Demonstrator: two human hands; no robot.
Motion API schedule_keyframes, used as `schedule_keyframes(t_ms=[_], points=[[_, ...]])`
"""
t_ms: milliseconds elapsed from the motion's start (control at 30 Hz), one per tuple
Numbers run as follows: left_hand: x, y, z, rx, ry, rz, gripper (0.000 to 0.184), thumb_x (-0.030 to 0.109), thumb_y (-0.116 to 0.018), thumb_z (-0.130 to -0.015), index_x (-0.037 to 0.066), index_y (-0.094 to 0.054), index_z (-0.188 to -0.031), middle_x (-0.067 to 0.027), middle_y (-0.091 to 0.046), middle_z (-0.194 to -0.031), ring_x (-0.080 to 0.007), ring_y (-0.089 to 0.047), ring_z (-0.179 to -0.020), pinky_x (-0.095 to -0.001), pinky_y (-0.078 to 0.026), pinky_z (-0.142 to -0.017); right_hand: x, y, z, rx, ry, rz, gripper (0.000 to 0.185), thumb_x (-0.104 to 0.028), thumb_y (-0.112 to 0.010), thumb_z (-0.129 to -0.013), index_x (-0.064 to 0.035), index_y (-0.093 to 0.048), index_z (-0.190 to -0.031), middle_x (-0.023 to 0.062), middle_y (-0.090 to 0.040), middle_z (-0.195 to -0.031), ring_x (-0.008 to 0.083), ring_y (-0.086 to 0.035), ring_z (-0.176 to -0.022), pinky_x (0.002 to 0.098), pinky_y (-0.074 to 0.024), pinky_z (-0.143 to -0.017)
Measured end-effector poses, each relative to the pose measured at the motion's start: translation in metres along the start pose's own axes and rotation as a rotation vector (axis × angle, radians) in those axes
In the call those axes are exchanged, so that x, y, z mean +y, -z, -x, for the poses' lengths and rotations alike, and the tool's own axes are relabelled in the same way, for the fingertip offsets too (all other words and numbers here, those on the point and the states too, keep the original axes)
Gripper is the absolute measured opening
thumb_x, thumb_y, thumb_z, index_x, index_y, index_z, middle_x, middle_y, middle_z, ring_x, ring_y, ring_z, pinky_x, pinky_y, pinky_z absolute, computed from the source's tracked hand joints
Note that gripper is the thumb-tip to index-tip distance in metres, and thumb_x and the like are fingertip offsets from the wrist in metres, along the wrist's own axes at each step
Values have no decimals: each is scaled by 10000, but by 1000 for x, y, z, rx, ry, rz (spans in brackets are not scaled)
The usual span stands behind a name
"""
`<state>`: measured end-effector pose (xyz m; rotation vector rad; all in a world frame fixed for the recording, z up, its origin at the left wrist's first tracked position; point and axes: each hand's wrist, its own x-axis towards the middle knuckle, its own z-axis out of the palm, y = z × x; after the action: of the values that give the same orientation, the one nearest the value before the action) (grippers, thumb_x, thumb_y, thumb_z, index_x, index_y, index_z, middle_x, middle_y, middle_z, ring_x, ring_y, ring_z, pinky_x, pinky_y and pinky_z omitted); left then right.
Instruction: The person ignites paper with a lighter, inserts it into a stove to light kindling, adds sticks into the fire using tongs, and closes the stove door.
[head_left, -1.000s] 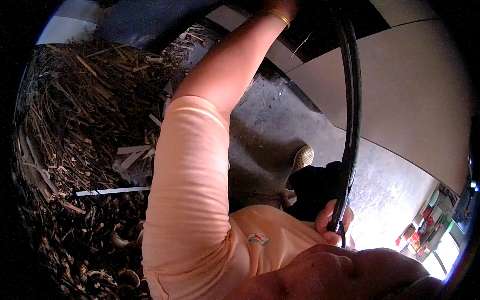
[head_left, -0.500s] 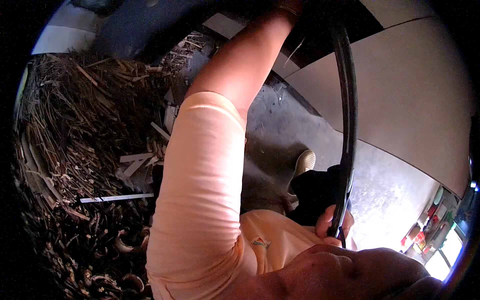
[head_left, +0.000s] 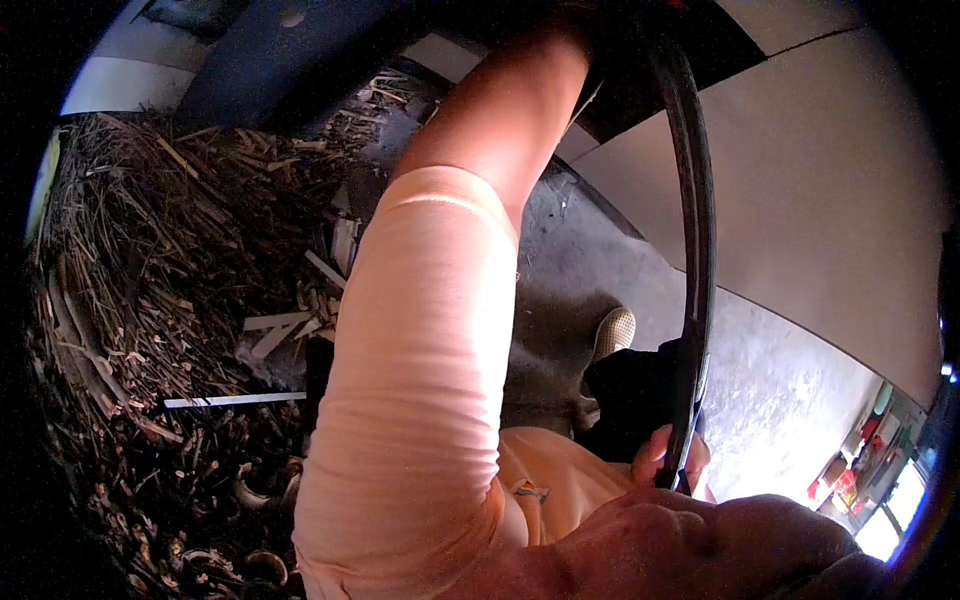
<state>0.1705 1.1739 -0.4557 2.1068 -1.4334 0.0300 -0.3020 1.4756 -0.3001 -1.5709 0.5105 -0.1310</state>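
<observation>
From the lower left my left arm, in a pale orange sleeve [head_left: 415,330], reaches up to the top edge, where it fades into darkness; the left hand does not show. My right hand [head_left: 672,456] is at the lower right, by my body, with its fingers closed round the lower end of a long black curved strip [head_left: 697,220]. That strip rises to the dark area at the top, and its upper end is hidden. My chin fills the bottom edge.
Piles of dry sticks and brushwood [head_left: 190,240] lie on the left, with a thin white strip [head_left: 235,400] across them. A large pale panel [head_left: 820,180] stands at the right. A shoe [head_left: 614,332] rests on the grey floor [head_left: 590,240].
My left arm has shifted to the right in view, and its wrist with the bracelet has passed into the dark at the top. My right hand stays on the black strip.
</observation>
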Motion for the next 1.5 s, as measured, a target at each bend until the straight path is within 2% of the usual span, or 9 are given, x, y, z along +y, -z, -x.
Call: schedule_keyframes(t_ms=[200, 400, 500, 700, 1133, 1200, 1267, 1333, 1500], points=[[-1, -3, -3, 14, -22, -6, 278, 159, -531, -831, 33, -612, -1065, -195, -591, -1087, -335, -550, -1028, -415, -425, -912, 12, -2, 18, 39, -214, -553, 526, -289, -753, -721, -18, -431, -1037, 47, -590, -615, 110, -520, -467, 240, -372, -398], [1, -4, -2, 14, -37, -15, 261, 132, -548, -819, 33, -617, -1051, -186, -600, -1061, -330, -563, -999, -406, -436, -889, 18, 7, 9, -145, -12, -300, 522, -196, -747, -716, -4, -403, -1058, 71, -592, -620, 111, -532, -462, 246, -380, -389], [0, -6, 0, 19, -41, -19, 254, 119, -557, -814, 33, -619, -1044, -182, -605, -1047, -328, -569, -985, -401, -441, -877, 24, 1, 13, -128, -26, -574, 507, -149, -733, -715, 7, -394, -1059, 83, -589, -620, 119, -535, -462, 240, -372, -380], [-1, -10, -1, 24, -50, -24, 240, 92, -574, -802, 34, -623, -1030, -172, -614, -1021, -323, -581, -956, -391, -452, -854, 28, 1, 14, -136, 48, -552, 512, -144, -725, -716, 26, -389, -1064, 81, -580, -616, 104, -514, -445, 233, -339, -368], [-11, 9, 8, 145, -105, 23, 224, 34, -611, -777, 35, -632, -1000, -152, -635, -964, -312, -608, -893, -370, -476, -803, 6, 8, -1, -89, -42, -318, 553, -344, -770, -711, -3, -440, -996, 48, -612, -630, 130, -570, -512, 237, -408, -439], [-15, 39, 32, 241, -164, 80, 223, 25, -616, -774, 35, -633, -995, -149, -638, -955, -311, -612, -883, -367, -480, -795, -13, 2, 0, 91, -229, -359, 623, -458, -776, -695, -16, -443, -983, 31, -591, -610, 125, -544, -494, 235, -390, -437], [-16, 85, 82, 331, -248, 140, 222, 16, -622, -770, 35, -635, -991, -146, -641, -946, -309, -616, -873, -364, -484, -787, -6, -6, 5, 162, -164, -331, 644, -491, -766, -694, -16, -442, -984, 18, -573, -597, 119, -516, -479, 237, -374, -431], [-4, 149, 167, 362, -329, 198, 222, 7, -628, -766, 35, -636, -986, -143, -644, -937, -307, -620, -864, -360, -487, -779, 1, -9, 9, 173, -158, -496, 657, -392, -820, -664, 7, -430, -1011, 9, -475, -515, 85, -447, -417, 199, -333, -379], [84, 293, 372, -31, -108, 263, 213, 64, -639, -734, 65, -587, -941, -104, -589, -954, -294, -572, -893, -422, -421, -794, -14, -37, -16, 294, -139, -335, 729, -516, -771, -673, 11, -400, -1014, 0, -484, -544, 66, -419, -430, 192, -304, -388]])
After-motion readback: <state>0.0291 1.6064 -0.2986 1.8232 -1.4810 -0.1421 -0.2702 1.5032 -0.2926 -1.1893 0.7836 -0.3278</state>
